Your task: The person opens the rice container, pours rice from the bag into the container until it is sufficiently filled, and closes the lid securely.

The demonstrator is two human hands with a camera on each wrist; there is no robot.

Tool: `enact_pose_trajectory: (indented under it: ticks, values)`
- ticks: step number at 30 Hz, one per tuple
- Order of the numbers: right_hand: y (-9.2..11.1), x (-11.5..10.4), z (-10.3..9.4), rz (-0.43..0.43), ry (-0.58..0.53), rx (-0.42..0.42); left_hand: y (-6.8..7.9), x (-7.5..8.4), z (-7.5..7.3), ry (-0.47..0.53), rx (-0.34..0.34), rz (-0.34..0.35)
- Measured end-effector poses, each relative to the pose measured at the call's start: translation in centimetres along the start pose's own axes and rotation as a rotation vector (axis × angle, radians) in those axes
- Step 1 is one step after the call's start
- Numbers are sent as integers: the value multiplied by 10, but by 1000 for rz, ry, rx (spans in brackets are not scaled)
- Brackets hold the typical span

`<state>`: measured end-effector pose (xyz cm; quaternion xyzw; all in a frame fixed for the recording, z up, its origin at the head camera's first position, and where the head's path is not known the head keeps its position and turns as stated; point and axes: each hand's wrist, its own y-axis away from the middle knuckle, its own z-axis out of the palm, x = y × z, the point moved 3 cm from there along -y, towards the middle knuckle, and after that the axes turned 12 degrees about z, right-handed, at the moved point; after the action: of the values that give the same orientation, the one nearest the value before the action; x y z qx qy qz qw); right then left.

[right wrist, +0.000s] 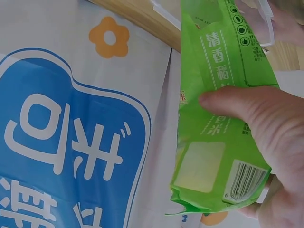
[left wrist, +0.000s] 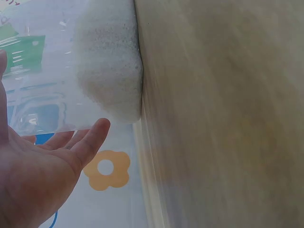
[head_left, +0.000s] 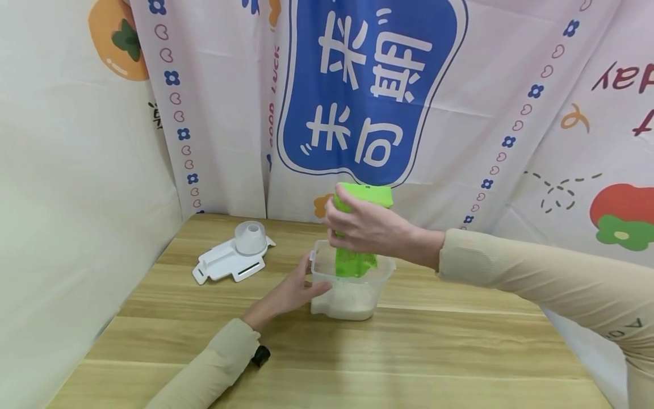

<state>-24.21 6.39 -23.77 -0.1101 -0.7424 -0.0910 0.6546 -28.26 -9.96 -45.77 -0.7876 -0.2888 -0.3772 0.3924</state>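
Observation:
A green rice bag (head_left: 364, 196) is held upside down by my right hand (head_left: 365, 227), its lower end inside a clear plastic container (head_left: 385, 278). In the right wrist view, my thumb lies across the printed face of the bag (right wrist: 204, 156), above a barcode. White rice (head_left: 352, 301) fills the lower part of the container, and the left wrist view shows the rice (left wrist: 111, 61) through the wall. My left hand (head_left: 291, 292) rests against the container's left side with fingers spread and fairly straight.
On the wooden table (head_left: 439, 352), left of the container, lies a white plastic lid (head_left: 225, 261) with a clear round cup (head_left: 250, 237) on it. A printed curtain (head_left: 230, 113) hangs just behind the table's back edge.

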Motion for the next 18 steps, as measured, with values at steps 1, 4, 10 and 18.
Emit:
enact_pose_trajectory:
  ticks: [1, 4, 10, 18]
  values:
    - [0, 0, 0, 4, 1, 1, 0, 0, 0, 4, 1, 0]
    - [2, 1, 1, 21, -6, 15, 0, -2, 0, 12, -2, -2]
    - [15, 10, 5, 124, -65, 54, 1, -5, 1, 22, 6, -31]
    - [38, 16, 15, 283, -158, 25, 2, -4, 1, -25, 30, -84]
